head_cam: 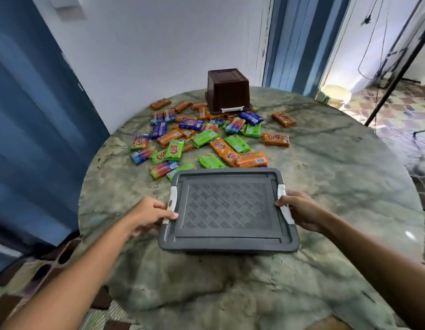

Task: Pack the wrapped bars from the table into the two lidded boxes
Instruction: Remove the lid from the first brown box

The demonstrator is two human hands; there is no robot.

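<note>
A grey lidded box (227, 208) with white side latches stands on the round table in front of me, its lid on. My left hand (149, 214) grips its left edge at the white latch, thumb on top of the lid. Across from it, my right hand (302, 210) grips the right edge at the other latch. Several wrapped bars (202, 139) in orange, green, blue and rainbow wrappers lie scattered beyond the grey box. A brown box (227, 91) sits upside down at the far side, on its lid, with bars around its base.
The round marble-patterned table (337, 186) has bare surface to the right and near me. Two lone orange bars (283, 119) lie right of the pile. A blue door is at left, a dark pole (395, 75) and tiled floor at right.
</note>
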